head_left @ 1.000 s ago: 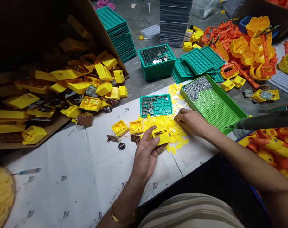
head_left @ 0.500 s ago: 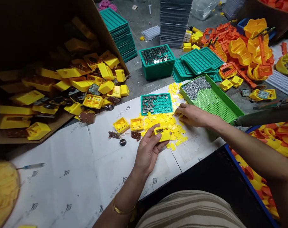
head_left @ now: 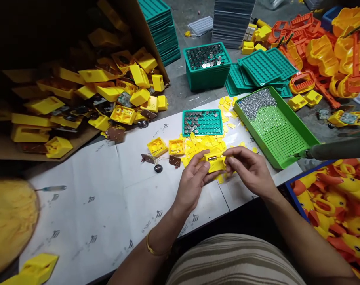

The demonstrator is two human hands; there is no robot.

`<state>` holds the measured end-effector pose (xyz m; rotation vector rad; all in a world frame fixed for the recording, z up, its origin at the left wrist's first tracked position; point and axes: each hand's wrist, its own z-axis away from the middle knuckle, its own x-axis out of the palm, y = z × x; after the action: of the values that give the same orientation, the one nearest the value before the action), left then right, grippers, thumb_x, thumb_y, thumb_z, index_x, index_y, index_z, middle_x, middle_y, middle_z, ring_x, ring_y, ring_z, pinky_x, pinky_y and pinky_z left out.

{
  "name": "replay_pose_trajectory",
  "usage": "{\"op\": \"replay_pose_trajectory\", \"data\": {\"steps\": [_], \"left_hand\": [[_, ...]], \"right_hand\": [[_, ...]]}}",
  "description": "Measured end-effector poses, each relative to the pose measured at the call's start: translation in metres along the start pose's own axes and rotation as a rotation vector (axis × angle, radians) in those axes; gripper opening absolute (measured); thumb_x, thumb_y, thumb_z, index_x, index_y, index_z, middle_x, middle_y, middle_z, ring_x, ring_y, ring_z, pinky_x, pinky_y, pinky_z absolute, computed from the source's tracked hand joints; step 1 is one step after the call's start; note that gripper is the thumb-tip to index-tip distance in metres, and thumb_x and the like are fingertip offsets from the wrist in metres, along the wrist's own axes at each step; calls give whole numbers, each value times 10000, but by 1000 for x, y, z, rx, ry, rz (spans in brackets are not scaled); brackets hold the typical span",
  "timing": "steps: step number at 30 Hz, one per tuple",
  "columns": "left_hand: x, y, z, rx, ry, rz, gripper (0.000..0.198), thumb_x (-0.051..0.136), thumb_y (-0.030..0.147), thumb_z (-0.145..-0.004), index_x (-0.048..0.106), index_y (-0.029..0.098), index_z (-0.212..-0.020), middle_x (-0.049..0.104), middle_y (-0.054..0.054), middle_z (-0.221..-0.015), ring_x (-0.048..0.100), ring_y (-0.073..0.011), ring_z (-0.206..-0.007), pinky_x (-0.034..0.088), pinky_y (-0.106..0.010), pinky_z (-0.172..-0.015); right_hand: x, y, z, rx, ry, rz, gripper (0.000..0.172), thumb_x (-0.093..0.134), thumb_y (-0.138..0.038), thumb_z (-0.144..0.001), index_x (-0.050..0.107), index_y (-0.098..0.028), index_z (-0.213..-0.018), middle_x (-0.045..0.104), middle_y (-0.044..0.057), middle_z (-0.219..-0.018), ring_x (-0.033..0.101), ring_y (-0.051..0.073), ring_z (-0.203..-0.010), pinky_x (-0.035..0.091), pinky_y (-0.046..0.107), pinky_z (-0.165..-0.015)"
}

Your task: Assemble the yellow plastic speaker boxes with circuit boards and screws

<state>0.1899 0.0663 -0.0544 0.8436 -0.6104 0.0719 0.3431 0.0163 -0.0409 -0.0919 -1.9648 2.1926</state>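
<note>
My left hand [head_left: 190, 184] grips a small yellow plastic box [head_left: 216, 165], thumb across its front. A slot in the box shows small silvery cells, and a patch of tiny holes lies below it. My right hand [head_left: 254, 172] has its thumb and fingers pinched at the box's right side; whatever is between them is too small to make out. Behind the box lies a heap of small flat yellow plastic pieces [head_left: 197, 144]. A teal tray [head_left: 211, 123] partly filled with button cells stands beyond the heap. Left of it sit two open yellow boxes [head_left: 157, 146] with wires, brown circuit boards and a black disc.
A green tray [head_left: 295, 136] of small metal screws stands right, with a dark tool [head_left: 331, 149] over its corner. A carton of yellow boxes [head_left: 120, 114] is at left. Teal trays [head_left: 260, 67] and orange parts [head_left: 325, 51] lie behind; yellow ducks [head_left: 340, 206] fill a bin.
My right hand has come from the heap of flat yellow pieces to the right side of the box. My left hand still holds the box. The camera view has shifted.
</note>
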Motion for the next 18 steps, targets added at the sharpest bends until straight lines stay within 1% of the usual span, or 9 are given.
{"op": "replay_pose_trajectory", "data": {"steps": [2,3,5,7,9,12,15,18], "left_hand": [[0,-1,1,-1,-4,-14,375,672,279,-793,570,193,-1143,680,-58,-1071,678,-210,-970,546,-386,-901],[0,-1,1,-4,-5,-22,377,676,284,-789,570,194,-1140,680,-60,-1071,677,-215,-977,540,-397,-912],[1,-1,2,-6,-3,-40,384,681,292,-782,571,196,-1137,682,-61,-1060,679,-220,-975,531,-407,-925],[1,0,3,5,-2,-60,392,687,296,-775,574,199,-1137,681,-58,-1052,683,-216,-957,534,-403,-921],[1,-1,3,17,-2,-77,401,689,296,-771,573,206,-1144,677,-50,-1039,684,-210,-945,537,-395,-915],[-1,-2,3,24,-20,-86,395,676,281,-779,567,215,-1153,669,-30,-991,679,-201,-955,530,-389,-924],[-2,-3,2,43,-33,-80,351,649,289,-800,572,213,-1133,663,-21,-965,673,-193,-958,531,-387,-922],[-2,-3,1,61,-12,-100,306,650,313,-806,572,204,-1081,678,-20,-934,682,-186,-912,555,-382,-876]], "right_hand": [[1,1,-2,-18,5,-24,272,653,-273,-835,549,-227,-1082,598,-42,-740,608,71,-592,543,191,-565],[0,1,-3,-8,4,-33,281,692,-276,-803,559,-224,-1044,610,-45,-728,613,75,-581,541,191,-560],[-1,-1,-6,26,13,-12,243,752,-316,-737,604,-194,-887,635,-33,-690,625,92,-568,542,201,-546],[-1,-2,-8,61,14,78,230,750,-366,-726,642,-170,-782,653,-9,-673,624,106,-553,545,220,-533],[-1,-3,-8,86,-14,200,216,696,-380,-775,681,-169,-819,675,9,-706,623,111,-544,543,236,-527],[1,-1,-8,68,-12,346,183,645,-337,-815,686,-174,-887,699,27,-777,648,123,-611,544,244,-570],[4,0,-10,61,18,373,149,656,-307,-804,644,-176,-873,692,17,-755,671,141,-673,545,245,-605],[12,0,-14,50,-4,372,133,662,-305,-806,622,-181,-831,681,0,-722,661,131,-627,527,236,-579]]}}
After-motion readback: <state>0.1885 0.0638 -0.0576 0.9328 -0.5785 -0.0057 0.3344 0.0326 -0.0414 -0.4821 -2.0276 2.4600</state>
